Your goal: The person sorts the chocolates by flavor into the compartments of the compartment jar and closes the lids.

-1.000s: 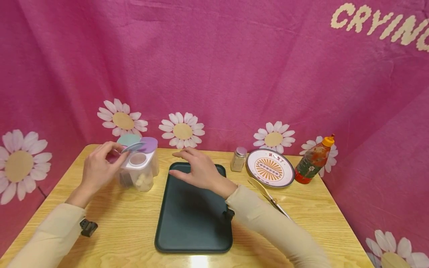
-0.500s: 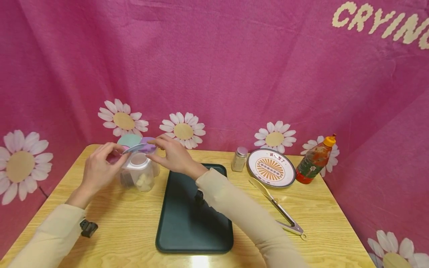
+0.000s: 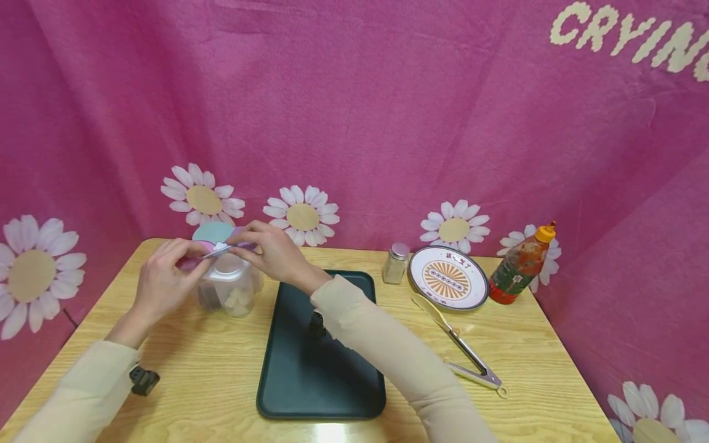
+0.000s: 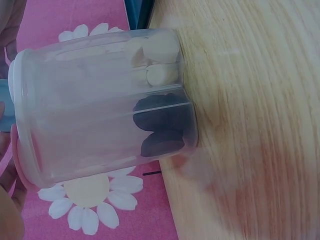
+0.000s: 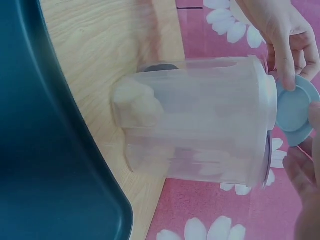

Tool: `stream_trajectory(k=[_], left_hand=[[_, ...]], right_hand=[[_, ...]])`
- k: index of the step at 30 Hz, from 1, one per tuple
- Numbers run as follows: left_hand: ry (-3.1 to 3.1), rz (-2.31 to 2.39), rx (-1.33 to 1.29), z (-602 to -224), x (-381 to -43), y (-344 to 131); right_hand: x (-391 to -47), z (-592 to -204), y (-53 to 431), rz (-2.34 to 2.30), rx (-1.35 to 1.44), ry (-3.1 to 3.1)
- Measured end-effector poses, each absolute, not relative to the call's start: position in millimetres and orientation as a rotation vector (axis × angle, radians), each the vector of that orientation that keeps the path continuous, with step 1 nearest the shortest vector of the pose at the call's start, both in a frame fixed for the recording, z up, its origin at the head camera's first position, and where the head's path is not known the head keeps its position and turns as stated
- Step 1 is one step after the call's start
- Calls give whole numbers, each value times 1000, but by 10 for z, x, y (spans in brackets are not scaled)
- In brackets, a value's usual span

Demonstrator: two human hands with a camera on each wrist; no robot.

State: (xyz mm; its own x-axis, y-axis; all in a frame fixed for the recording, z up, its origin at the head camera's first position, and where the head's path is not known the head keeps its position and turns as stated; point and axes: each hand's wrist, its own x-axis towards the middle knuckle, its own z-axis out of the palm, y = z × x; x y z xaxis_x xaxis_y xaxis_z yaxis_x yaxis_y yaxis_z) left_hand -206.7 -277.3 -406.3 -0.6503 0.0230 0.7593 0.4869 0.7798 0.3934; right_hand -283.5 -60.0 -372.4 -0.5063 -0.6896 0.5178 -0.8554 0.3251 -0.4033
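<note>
A clear plastic container (image 4: 90, 110) with separate compartments stands on the table at the left. Pale lumps (image 4: 162, 50) lie at the bottom of one compartment and dark lumps (image 4: 161, 114) in another. Above the uncovered front opening, a round light-blue lid (image 5: 292, 109) is tilted up, its underside facing the right wrist view. My left hand (image 3: 163, 271) pinches one edge of this lid between thumb and fingers. From the other side my right hand (image 3: 279, 252) pinches its opposite edge. A mint lid (image 3: 213, 231) covers a rear compartment; pink and purple lids are partly hidden by the hands.
A dark rectangular tray (image 3: 321, 369) lies in the middle, under the right forearm. To the right are a small shaker jar (image 3: 396, 263), a patterned plate (image 3: 448, 277), tongs (image 3: 471, 354) and a red sauce bottle (image 3: 522, 264). A pink curtain (image 3: 354, 123) hangs behind.
My right hand has moved left from above the tray to the light-blue lid and grasped its edge. The lid has tilted up further. My left hand has stayed nearly in place.
</note>
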Motion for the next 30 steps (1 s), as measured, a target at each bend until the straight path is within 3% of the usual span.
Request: stream_trajectory(k=[30], left_hand=[[-2114,-706,-540,-4213,-1936,-2688]], right_hand=[[-2721,-3946,-447,633,1511,-2259]])
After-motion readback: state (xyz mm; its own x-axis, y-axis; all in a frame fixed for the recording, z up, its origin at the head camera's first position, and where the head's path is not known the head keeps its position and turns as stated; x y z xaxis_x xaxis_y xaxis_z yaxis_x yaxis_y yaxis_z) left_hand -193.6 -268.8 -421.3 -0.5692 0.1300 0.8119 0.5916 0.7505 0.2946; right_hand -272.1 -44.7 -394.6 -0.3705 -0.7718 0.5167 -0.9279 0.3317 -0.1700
